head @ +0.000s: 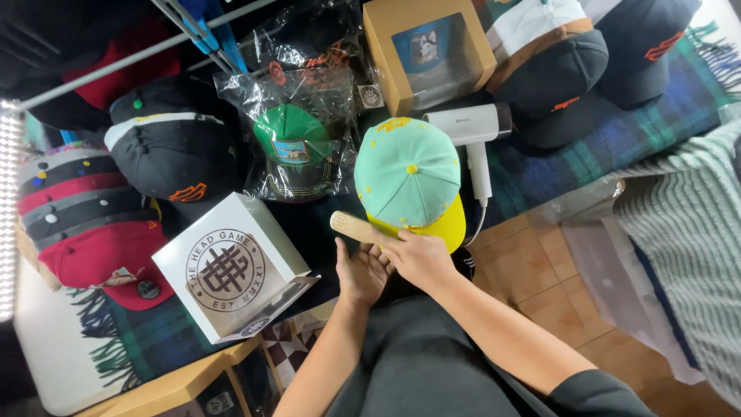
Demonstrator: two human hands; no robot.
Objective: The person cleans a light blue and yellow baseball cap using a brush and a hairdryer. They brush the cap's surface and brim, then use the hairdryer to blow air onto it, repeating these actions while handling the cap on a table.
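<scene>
Mint-green cap with yellow brim (407,179) is sitting at centre, crown toward the camera, just above both hands. Right hand (421,256) is closing around a light wooden handle (356,226) that is sticking out to the left below the cap's crown; the working end of the tool is hidden, so its kind cannot be told. The knuckles are lying against the yellow brim. Left hand (360,272) is lying palm-up beneath the right hand, fingers loosely curled; whether it is gripping the cap's underside cannot be told.

Just right of the cap a white handheld steamer or dryer (472,131) is lying on the plaid blanket (540,166), its cord trailing down. Left of the cap a green cap in a clear plastic bag (297,143) is resting. A white box with a round emblem (225,269) is standing lower left. A brown cardboard box with a window (427,50) is sitting above. A stack of caps (85,216) is lining the far left; dark caps (587,62) are sitting upper right.
</scene>
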